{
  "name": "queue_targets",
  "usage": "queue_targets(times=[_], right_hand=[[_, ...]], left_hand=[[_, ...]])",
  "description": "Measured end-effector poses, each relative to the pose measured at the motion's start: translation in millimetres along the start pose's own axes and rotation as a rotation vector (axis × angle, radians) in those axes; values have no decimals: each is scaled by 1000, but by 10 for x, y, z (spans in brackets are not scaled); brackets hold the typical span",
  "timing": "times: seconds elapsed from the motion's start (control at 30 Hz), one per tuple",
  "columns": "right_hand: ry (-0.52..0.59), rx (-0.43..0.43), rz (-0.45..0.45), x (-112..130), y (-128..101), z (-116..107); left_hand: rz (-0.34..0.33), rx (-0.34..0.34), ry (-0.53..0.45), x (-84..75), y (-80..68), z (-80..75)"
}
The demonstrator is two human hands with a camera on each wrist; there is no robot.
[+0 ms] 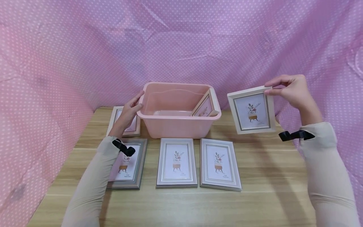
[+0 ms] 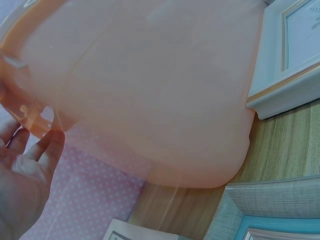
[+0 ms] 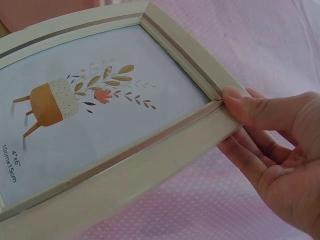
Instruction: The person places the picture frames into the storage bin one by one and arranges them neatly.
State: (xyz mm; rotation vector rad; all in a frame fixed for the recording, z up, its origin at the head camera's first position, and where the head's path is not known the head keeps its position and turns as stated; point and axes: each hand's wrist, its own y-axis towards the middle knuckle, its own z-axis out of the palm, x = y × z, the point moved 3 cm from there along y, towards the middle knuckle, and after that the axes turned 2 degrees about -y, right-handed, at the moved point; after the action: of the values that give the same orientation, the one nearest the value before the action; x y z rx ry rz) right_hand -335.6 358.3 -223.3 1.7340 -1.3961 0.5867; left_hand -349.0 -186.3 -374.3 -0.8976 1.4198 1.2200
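Observation:
My right hand [image 1: 295,91] pinches a cream picture frame [image 1: 252,110] by its upper right corner, thumb on the front and fingers behind. The frame is held up, tilted, to the right of a pink plastic bin [image 1: 177,127]. Its flower-pot print shows close up in the right wrist view. My left hand [image 1: 127,113] grips the bin's left rim, with its fingers [image 2: 52,150] at the handle edge in the left wrist view. Inside the bin, another cream picture frame [image 1: 208,102] leans against the right end.
In front of the bin lie two white picture frames [image 1: 161,164] [image 1: 236,171] and a grey picture frame [image 1: 139,170]. A cream picture frame [image 1: 136,132] lies left of the bin, partly behind my left hand. Pink dotted cloth [image 1: 181,41] hangs behind the wooden table [image 1: 181,205].

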Motion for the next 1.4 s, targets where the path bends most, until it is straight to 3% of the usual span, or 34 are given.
queue_targets(times=[0.3, 0.43, 0.6, 0.77, 0.9, 1.0, 1.4], right_hand=[[56, -78, -71, 438, -2, -190], [56, -146, -176, 680, 14, -230], [157, -207, -319, 959, 37, -221], [253, -261, -374, 1164, 44, -164], [462, -294, -424, 1266, 50, -101], [537, -333, -431, 1318, 47, -41], [540, -397, -438, 1563, 29, 348]], left_hand=[[14, 15, 15, -5, -19, 1], [19, 16, 9, -7, -13, 1], [32, 7, -14, -11, -1, 3], [26, 4, 1, -16, -11, 5], [26, 8, 1, -20, -21, 7], [35, 22, -1, -15, -24, 11], [28, 23, 6, 55, -21, -22]])
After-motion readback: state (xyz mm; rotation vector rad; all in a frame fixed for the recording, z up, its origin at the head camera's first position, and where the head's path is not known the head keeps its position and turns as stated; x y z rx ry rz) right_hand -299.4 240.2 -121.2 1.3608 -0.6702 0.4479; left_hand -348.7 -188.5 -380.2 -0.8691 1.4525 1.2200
